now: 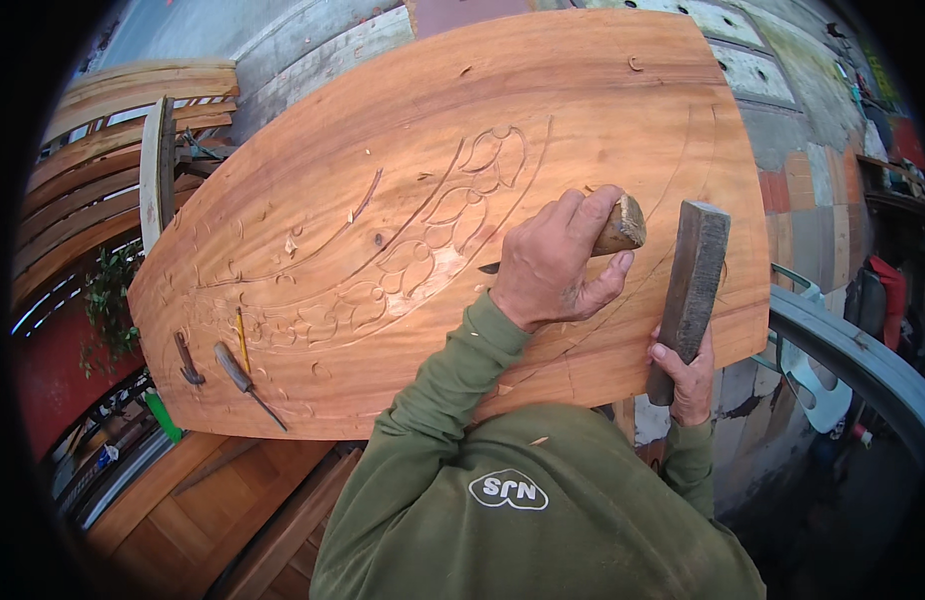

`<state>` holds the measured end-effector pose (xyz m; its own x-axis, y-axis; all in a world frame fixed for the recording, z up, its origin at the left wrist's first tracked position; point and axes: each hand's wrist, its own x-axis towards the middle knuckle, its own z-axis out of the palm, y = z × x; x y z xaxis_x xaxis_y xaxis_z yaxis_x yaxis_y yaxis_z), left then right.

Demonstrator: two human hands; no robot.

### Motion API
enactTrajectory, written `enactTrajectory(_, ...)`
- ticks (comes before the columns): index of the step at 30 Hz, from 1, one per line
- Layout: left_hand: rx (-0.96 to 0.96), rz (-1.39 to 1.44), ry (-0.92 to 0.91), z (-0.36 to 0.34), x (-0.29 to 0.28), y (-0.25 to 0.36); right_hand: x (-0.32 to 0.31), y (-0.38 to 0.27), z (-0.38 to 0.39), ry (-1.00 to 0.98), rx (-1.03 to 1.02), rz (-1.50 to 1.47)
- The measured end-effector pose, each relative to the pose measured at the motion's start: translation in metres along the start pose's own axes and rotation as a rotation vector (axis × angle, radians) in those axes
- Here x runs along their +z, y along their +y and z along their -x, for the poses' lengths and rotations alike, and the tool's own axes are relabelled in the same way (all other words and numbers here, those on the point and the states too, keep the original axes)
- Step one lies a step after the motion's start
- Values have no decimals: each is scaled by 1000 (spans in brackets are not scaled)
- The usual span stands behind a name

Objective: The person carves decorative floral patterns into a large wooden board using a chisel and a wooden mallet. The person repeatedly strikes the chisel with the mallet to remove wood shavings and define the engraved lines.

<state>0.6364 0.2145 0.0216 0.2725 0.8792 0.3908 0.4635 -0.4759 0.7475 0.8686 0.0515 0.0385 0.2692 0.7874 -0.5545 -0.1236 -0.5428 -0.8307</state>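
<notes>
My left hand point(558, 262) is closed around a chisel. Its worn wooden handle end point(623, 226) sticks out past my thumb and forefinger, and a dark blade tip point(490, 268) shows on the other side, close to the board. In my right hand point(689, 382) is a rectangular dark wooden block point(695, 285), gripped near its lower end and tilted over the board's right part. Under both lies a large reddish-brown wooden board point(603, 90) with a curved outline. A carved band of scrolls and leaves point(423, 245) runs across it, with a paler patch beside the chisel.
On the board's left part lie a long-handled tool point(238, 370), a yellow pencil point(242, 338) and a dark hooked tool point(188, 358). Small shavings are scattered about. Stacked planks point(133, 130) stand at left, a panelled wooden piece point(198, 500) below, a metal rail point(853, 350) at right.
</notes>
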Motion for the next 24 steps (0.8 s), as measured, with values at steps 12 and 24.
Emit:
enactTrajectory(12, 193, -4, 17, -49, 27, 10, -7, 9, 3, -16, -25, -147)
enactTrajectory(24, -314, 821, 887, -73, -53, -98, 2, -5, -2, 3, -14, -60)
